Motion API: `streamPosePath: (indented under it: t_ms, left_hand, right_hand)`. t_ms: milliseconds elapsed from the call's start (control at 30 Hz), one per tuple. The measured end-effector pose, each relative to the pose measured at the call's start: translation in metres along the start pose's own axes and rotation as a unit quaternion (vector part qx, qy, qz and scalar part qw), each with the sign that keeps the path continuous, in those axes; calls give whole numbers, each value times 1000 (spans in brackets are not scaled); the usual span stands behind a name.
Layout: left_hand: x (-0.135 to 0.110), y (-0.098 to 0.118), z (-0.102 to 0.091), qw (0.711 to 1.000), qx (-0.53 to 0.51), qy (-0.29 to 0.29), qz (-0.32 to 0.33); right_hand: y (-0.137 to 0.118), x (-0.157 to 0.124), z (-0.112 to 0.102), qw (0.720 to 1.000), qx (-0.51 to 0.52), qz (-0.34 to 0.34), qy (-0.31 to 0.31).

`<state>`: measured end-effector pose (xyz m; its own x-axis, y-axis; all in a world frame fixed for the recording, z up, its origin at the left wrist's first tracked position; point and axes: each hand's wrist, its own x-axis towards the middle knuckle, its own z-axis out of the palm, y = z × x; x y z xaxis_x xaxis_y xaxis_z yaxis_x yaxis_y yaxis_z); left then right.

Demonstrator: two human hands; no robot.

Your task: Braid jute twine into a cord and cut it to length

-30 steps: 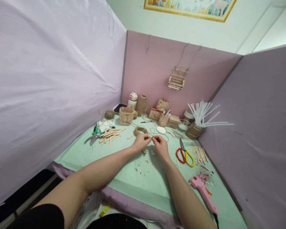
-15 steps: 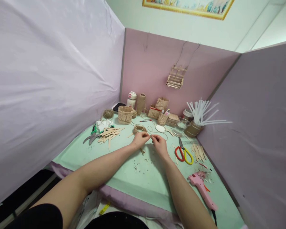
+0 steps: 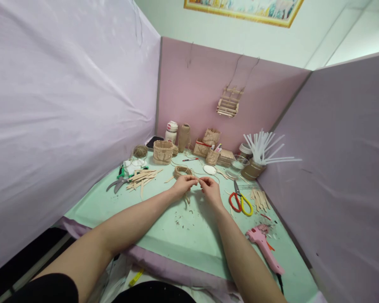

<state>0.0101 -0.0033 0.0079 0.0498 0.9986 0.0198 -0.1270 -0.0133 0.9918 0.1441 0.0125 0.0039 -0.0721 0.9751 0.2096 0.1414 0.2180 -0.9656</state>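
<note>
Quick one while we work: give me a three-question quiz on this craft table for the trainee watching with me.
1. True or false: the left hand and the right hand both pinch a thin twine stretched between them.
2. Which tool lies closest to the right hand? A) pink glue gun B) red-and-yellow scissors C) green-handled cutters
3. Fill in: the pile of wooden sticks lies to the ___ of the left hand.
Key: 1 true; 2 B; 3 left.
</note>
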Motion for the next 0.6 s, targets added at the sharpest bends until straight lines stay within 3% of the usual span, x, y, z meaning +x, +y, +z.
streamPosePath:
  t_ms: [133, 400, 600]
  left_hand:
    - [0, -1, 0, 999, 18, 20, 41]
    - [4, -6, -2, 991, 41, 45, 117]
    - [2, -6, -2, 988, 79, 42, 127]
  right_hand:
    - [-2, -2, 2, 994, -65, -82, 32]
    - [-7, -5, 0, 992, -82, -93, 18]
    - [-4, -6, 0, 983, -124, -129, 38]
